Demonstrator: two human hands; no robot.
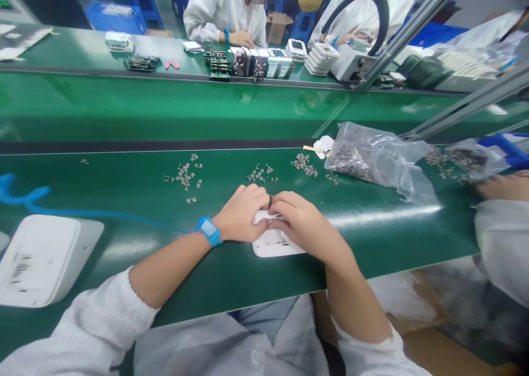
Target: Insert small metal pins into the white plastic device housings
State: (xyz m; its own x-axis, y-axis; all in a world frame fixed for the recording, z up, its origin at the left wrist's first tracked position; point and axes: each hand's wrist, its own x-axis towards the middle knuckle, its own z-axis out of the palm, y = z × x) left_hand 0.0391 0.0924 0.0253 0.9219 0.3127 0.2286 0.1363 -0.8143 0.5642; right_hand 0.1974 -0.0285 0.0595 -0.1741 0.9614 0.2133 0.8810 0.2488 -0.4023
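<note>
A white plastic housing [275, 246] lies on the green table [185, 277] in front of me. My left hand [243, 213], with a blue strap on its wrist, rests on the housing's upper left with its fingers bent round the edge. My right hand [300, 221] is closed at the upper part of the same housing, fingertips together near small metal pieces. What the right fingertips pinch is too small and hidden to name. Small metal parts [258, 173] lie in a loose pile just beyond my hands, with another pile [184, 176] to the left.
A clear bag of metal parts [359, 155] lies at the right, beside another small pile [303, 165]. White housings [37, 260] stand at the left, under a blue coiled cord [82, 210]. A person's hand [506, 186] is at the far right. Boards [217, 65] stand across the divider.
</note>
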